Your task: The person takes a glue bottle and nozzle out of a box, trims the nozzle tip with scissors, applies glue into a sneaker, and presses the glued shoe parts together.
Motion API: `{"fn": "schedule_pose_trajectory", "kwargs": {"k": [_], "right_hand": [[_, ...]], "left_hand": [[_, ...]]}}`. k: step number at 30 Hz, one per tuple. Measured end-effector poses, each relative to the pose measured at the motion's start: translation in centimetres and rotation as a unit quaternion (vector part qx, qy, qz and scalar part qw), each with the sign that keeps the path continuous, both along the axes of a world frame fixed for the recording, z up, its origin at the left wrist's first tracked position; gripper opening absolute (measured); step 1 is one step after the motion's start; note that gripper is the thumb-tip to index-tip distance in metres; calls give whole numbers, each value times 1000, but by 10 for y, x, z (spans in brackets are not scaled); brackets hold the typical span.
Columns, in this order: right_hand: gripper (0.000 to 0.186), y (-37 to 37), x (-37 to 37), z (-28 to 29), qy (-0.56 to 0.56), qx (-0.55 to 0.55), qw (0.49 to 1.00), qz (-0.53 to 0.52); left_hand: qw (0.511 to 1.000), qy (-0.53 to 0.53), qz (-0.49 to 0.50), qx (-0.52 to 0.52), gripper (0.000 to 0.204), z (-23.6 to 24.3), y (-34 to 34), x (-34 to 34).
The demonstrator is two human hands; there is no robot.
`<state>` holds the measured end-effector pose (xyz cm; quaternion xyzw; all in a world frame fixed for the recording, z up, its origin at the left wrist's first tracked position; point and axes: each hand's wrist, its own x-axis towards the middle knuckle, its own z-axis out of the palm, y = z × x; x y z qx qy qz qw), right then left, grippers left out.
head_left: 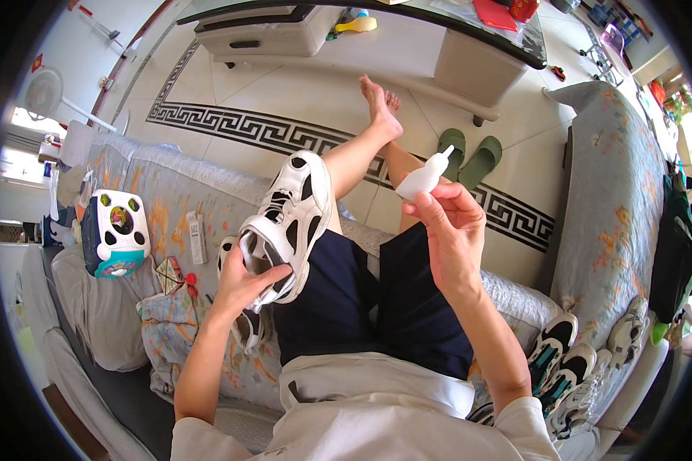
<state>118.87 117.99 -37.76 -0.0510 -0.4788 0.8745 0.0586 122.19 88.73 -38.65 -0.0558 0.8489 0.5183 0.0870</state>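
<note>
My left hand (246, 286) is closed on the heel opening of a white sneaker (291, 217) with black patches, its toe pointing away from me above my thigh. The thumb reaches inside the opening. In my right hand (455, 230) I pinch a small white squeeze bottle (424, 178) with a narrow nozzle, tilted up and to the right. The nozzle is apart from the shoe. Partly hidden behind my left hand and the held shoe, another white and black shoe (247, 330) lies on the sofa.
A white and teal toy (121, 230) and a slim white box (197, 238) lie on the flowered sofa cover (184, 188) at left. Several sneakers (565, 369) rest at right. Green slippers (482, 160) stand on the floor before a low table (396, 19).
</note>
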Motion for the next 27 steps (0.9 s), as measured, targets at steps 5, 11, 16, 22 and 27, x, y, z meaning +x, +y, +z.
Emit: {"fn": "schedule_pose_trajectory", "kwargs": {"k": [5, 11, 16, 22, 27], "right_hand": [[7, -4, 0, -6, 2, 1, 1000, 18], [9, -17, 18, -20, 17, 80, 993, 82], [14, -33, 39, -51, -47, 111, 987, 108], [16, -43, 55, -58, -91, 41, 992, 83], [16, -45, 64, -60, -81, 55, 991, 90]], "left_hand": [[971, -212, 55, 98, 54, 11, 2, -4], [993, -107, -30, -39, 57, 1, 16, -12], [998, 29, -45, -39, 69, -12, 29, -13], [995, -10, -24, -92, 44, -4, 34, -13], [991, 61, -49, -107, 55, -2, 42, -13]]}}
